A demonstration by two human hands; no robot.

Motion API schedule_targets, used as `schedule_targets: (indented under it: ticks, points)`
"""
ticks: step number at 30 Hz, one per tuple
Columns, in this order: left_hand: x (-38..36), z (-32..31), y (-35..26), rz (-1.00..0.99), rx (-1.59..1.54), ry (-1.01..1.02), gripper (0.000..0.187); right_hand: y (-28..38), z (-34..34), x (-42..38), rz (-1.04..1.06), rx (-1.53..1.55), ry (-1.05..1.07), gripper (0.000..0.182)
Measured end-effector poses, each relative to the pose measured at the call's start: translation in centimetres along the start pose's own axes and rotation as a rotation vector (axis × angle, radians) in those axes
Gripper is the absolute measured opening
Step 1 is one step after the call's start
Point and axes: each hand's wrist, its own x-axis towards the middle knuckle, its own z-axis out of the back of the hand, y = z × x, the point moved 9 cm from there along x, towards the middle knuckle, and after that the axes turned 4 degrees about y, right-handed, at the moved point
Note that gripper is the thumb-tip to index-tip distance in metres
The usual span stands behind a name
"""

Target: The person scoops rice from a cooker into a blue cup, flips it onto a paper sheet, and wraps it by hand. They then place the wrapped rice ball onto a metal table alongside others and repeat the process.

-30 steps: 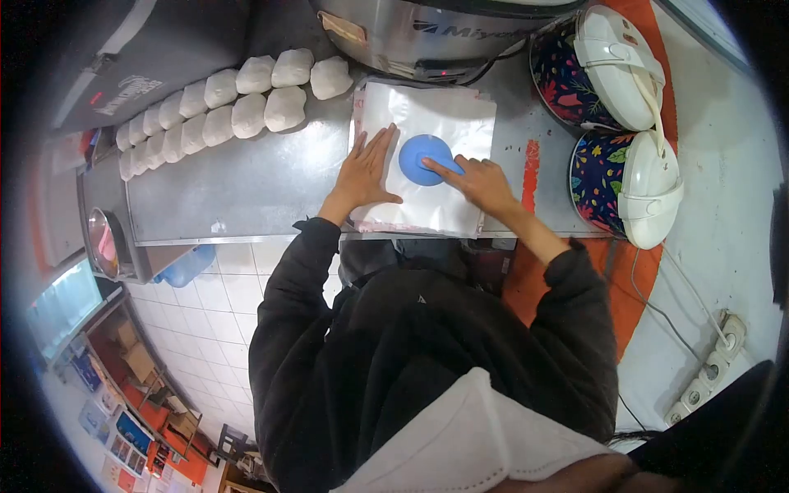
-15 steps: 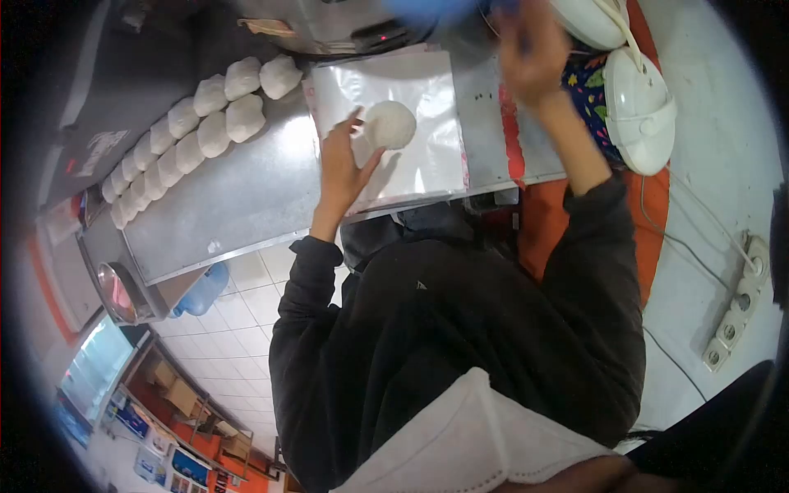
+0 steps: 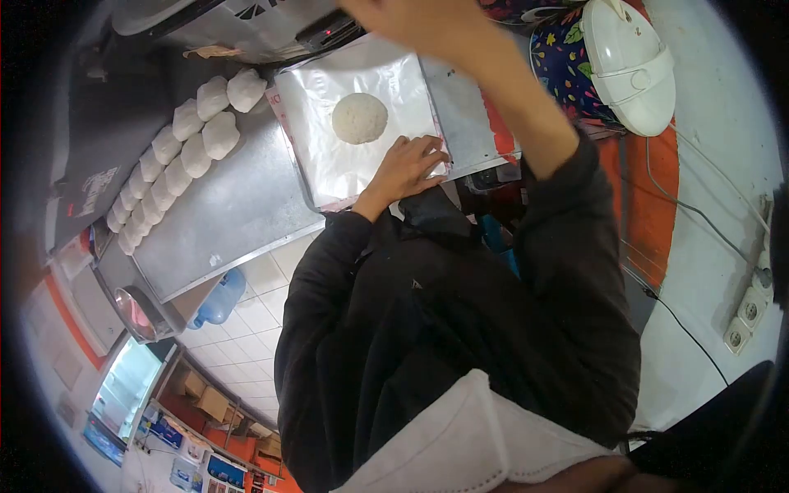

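A round, flattened mound of what looks like white rice lies on a glossy white sheet, the top of a stack on the metal counter. My left hand rests on the sheet's near right part, below and right of the mound, fingers slightly bent and apart, not touching the mound. My right hand reaches over the far edge of the stack. Its fingers are cut off by the top of the view, so what they hold is hidden.
Two rows of white wrapped bundles line the counter on the left. A patterned container with a white lid stands at right, near a power strip. A dark device with a red light sits behind the sheets.
My left hand has left the mound's side and moved right to the sheet's near edge. My right hand has swung left across the top; the blue item near it is out of view.
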Motion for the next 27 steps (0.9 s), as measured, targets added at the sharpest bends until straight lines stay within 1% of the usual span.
schedule_targets:
  ticks: [1,2,4,6,8,9,10,11,12,13,14,18,23,25,27]
  points:
    - [-0.1,-0.1,0.3,0.01,-0.025,0.001,0.033,0.2,-0.1,-3.1,-0.048,0.192,-0.001,0.023]
    - [0.0,0.0,0.2,0.01,-0.023,0.004,0.033,0.6,-0.4,-6.1,-0.05,0.193,-0.005,0.023]
    - [0.0,0.5,0.0,0.0,-0.032,-0.02,0.033,-0.3,-2.9,-12.4,-0.244,0.164,0.211,0.03]
    - [-0.2,-0.1,0.5,0.004,-0.047,-0.012,0.033,-1.1,-2.8,-17.7,-0.511,0.299,0.223,0.024]
    - [-0.2,-0.5,0.7,0.011,-0.065,-0.003,0.033,-1.7,-2.4,-22.7,-0.879,0.504,0.237,0.02]
    - [-0.2,-0.2,0.5,-0.017,-0.051,-0.046,0.035,-1.2,-2.1,-24.4,-0.886,0.506,0.234,0.02]
    - [-0.3,0.1,0.2,-0.045,-0.036,-0.088,0.037,-1.2,-2.9,-27.8,-1.096,0.625,0.255,0.017]
    - [-0.2,0.2,0.2,-0.047,-0.037,-0.082,0.037,-0.8,-3.8,-31.1,-1.304,0.745,0.273,0.014]
    - [-0.2,0.2,0.3,-0.022,-0.048,-0.065,0.037,-0.2,-4.0,-32.6,-1.308,0.747,0.269,0.014]
    - [-0.1,0.2,0.4,0.003,-0.058,-0.049,0.037,0.6,-4.6,-34.0,-1.32,0.827,0.265,0.012]
    - [-0.1,0.0,0.4,0.002,-0.058,-0.045,0.037,1.4,-5.3,-35.1,-1.331,0.908,0.261,0.011]
    - [-0.2,-0.3,0.5,-0.014,-0.013,-0.072,0.039,2.5,-6.7,-37.4,-1.405,1.007,0.194,0.016]
    - [-0.2,-0.3,0.3,-0.026,-0.001,-0.068,0.039,2.2,-7.3,-38.0,-1.419,0.991,0.218,0.018]
    - [-0.4,-0.9,0.6,0.002,-0.024,0.005,0.038,2.3,-7.5,-38.1,-1.411,0.986,0.216,0.018]
    - [-0.3,-0.8,0.5,0.005,-0.012,0.001,0.038,2.3,-7.5,-38.1,-1.428,0.941,0.233,0.017]
